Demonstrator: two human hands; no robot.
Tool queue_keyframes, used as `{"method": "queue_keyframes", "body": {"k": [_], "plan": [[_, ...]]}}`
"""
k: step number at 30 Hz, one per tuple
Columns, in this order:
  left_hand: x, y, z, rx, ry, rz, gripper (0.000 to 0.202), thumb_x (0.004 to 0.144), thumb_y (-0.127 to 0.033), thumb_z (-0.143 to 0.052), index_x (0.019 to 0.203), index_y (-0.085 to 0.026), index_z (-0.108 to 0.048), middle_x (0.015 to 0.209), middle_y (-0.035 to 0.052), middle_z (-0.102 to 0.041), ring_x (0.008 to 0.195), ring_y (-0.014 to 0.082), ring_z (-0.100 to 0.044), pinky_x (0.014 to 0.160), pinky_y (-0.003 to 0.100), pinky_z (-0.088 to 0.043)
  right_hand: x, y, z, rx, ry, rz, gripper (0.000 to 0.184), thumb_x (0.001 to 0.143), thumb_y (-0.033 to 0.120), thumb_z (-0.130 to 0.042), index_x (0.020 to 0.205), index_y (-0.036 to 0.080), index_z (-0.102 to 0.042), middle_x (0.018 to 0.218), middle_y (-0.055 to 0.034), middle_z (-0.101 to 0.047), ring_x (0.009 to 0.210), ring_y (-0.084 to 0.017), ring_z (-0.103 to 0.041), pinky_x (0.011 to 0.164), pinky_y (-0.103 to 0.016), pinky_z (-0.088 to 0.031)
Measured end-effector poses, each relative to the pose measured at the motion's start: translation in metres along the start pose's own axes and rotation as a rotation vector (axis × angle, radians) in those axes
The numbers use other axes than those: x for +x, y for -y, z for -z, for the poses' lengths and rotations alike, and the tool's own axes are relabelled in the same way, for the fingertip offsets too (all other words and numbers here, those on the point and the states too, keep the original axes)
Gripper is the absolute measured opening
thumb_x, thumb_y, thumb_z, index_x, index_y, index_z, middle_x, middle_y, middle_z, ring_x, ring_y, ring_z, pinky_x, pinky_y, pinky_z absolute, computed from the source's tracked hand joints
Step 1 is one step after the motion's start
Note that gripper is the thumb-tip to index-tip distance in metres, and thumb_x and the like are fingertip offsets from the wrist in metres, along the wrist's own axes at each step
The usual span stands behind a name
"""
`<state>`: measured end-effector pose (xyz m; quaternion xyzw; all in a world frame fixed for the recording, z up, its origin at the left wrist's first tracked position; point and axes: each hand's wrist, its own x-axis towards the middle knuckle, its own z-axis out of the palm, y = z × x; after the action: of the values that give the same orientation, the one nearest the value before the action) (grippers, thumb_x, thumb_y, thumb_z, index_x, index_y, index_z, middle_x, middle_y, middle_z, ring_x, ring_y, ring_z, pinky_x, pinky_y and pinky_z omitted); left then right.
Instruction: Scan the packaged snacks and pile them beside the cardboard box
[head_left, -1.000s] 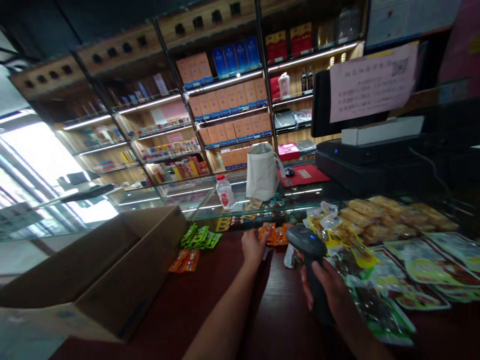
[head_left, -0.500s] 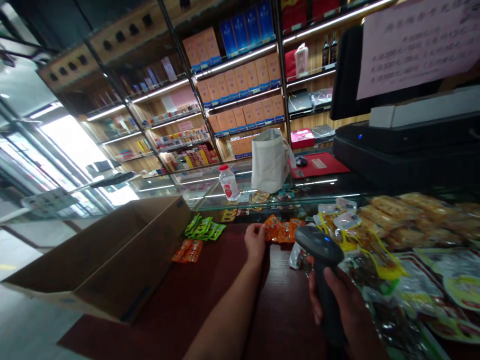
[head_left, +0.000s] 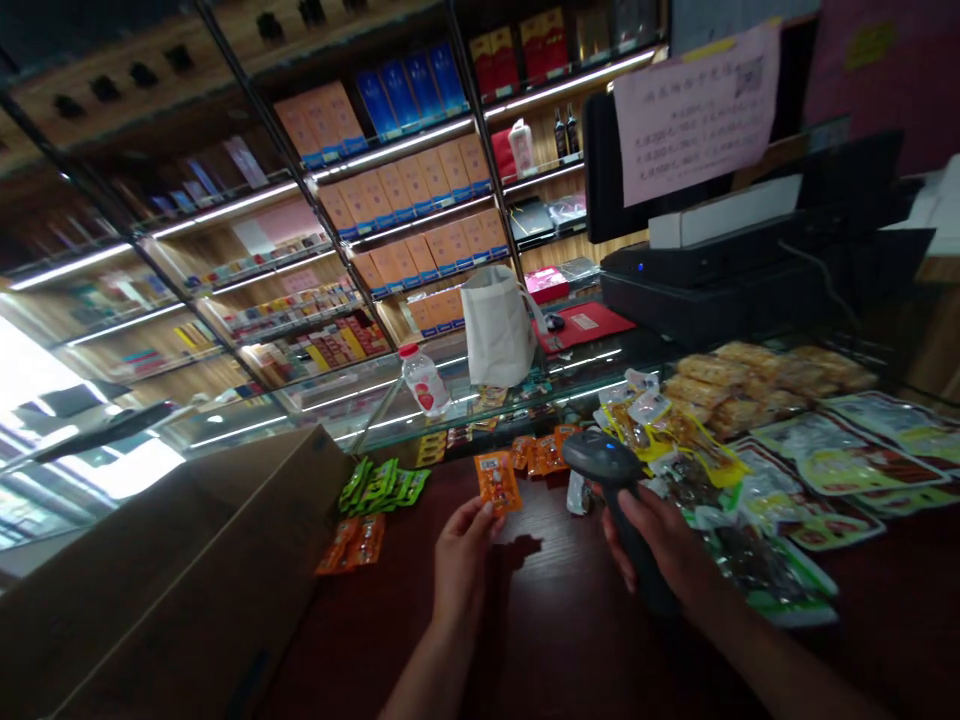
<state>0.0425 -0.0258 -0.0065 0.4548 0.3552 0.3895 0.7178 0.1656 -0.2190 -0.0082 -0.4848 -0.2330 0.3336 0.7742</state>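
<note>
Packet (head_left: 497,478) above our desk (head_left: 547,630), near the scanner (head_left: 604,458).
We judge it light, soft, slippery, best held by an edge: our left fingers (head_left: 474,516) pinch its bottom, our right fingers (head_left: 616,545) grip the scanner.

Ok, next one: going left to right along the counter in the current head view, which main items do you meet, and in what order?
Cardboard box → green packets → orange packet in the left hand → scanner in the right hand → flat clear-fronted packets.
</note>
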Motion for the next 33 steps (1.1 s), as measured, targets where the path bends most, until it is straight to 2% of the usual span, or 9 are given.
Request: {"method": "queue_keyframes", "body": {"k": [3, 6, 9, 15, 21, 26, 33], "plan": [[-0.006, -0.001, 0.017, 0.064, -0.007, 0.027, 0.036, 0.050, -0.025, -0.091, 0.077, -0.012, -0.071, 0.077, 0.0053, -0.072, 0.065, 0.0113, -0.066, 0.059, 0.019, -0.052, 0.000, -0.008, -0.002, -0.051, 0.023, 0.005, 0.041, 0.086, 0.060, -0.059, 0.090, 0.019, -0.051, 0.065, 0.0057, -0.058, 0.035, -0.006, -0.048, 0.031, -0.017, -0.042], [0.000, 0.004, 0.024, 0.161, -0.004, -0.039, 0.040, 0.055, -0.036, -0.088, 0.084, -0.013, -0.071, 0.069, 0.0021, -0.070, 0.052, 0.0075, -0.059, 0.045, 0.015, -0.043, -0.002, -0.016, -0.006, -0.090, 0.050, 0.017, 0.040, 0.086, 0.058, -0.060, 0.088, 0.019, -0.051, 0.064, 0.0055, -0.058, 0.035, -0.006, -0.048, 0.031, -0.017, -0.042], [0.007, 0.009, 0.024, 0.186, 0.013, -0.109, 0.039, 0.059, -0.039, -0.084, 0.086, -0.014, -0.070, 0.070, 0.0016, -0.069, 0.056, 0.0098, -0.062, 0.050, 0.018, -0.048, -0.008, -0.021, -0.015, -0.122, 0.093, 0.009, 0.042, 0.086, 0.061, -0.058, 0.088, 0.019, -0.052, 0.064, 0.0051, -0.058, 0.034, -0.006, -0.048, 0.030, -0.017, -0.041], [0.013, 0.018, 0.022, 0.128, 0.018, -0.084, 0.034, 0.060, -0.033, -0.083, 0.082, -0.013, -0.067, 0.073, 0.0040, -0.072, 0.062, 0.0142, -0.068, 0.056, 0.022, -0.054, -0.023, -0.025, -0.031, -0.148, 0.175, -0.059, 0.046, 0.087, 0.063, -0.057, 0.086, 0.017, -0.056, 0.065, 0.0025, -0.060, 0.037, -0.006, -0.048, 0.033, -0.016, -0.039], [0.019, 0.024, 0.023, 0.160, 0.022, -0.056, 0.033, 0.061, -0.033, -0.083, 0.082, -0.013, -0.067, 0.074, 0.0048, -0.072, 0.064, 0.0148, -0.069, 0.063, 0.024, -0.056, -0.022, -0.019, -0.025, -0.150, 0.116, -0.030, 0.045, 0.088, 0.061, -0.056, 0.082, 0.016, -0.056, 0.061, 0.0019, -0.060, 0.038, -0.007, -0.049, 0.035, -0.016, -0.039], [0.021, 0.026, 0.024, 0.178, 0.021, -0.050, 0.032, 0.061, -0.032, -0.083, 0.081, -0.013, -0.067, 0.074, 0.0051, -0.073, 0.065, 0.0155, -0.070, 0.065, 0.025, -0.056, -0.021, -0.019, -0.020, -0.085, 0.175, -0.038, 0.044, 0.089, 0.059, -0.057, 0.082, 0.015, -0.058, 0.060, 0.0012, -0.060, 0.036, -0.007, -0.047, 0.036, -0.017, -0.039], [0.019, 0.024, 0.021, 0.202, 0.016, -0.067, 0.030, 0.061, -0.032, -0.082, 0.080, -0.014, -0.068, 0.074, 0.0042, -0.073, 0.065, 0.0154, -0.070, 0.065, 0.026, -0.055, -0.024, -0.018, -0.020, -0.072, 0.157, -0.043, 0.045, 0.086, 0.060, -0.060, 0.082, 0.016, -0.057, 0.064, 0.0001, -0.062, 0.036, -0.006, -0.048, 0.034, -0.016, -0.039]]}}
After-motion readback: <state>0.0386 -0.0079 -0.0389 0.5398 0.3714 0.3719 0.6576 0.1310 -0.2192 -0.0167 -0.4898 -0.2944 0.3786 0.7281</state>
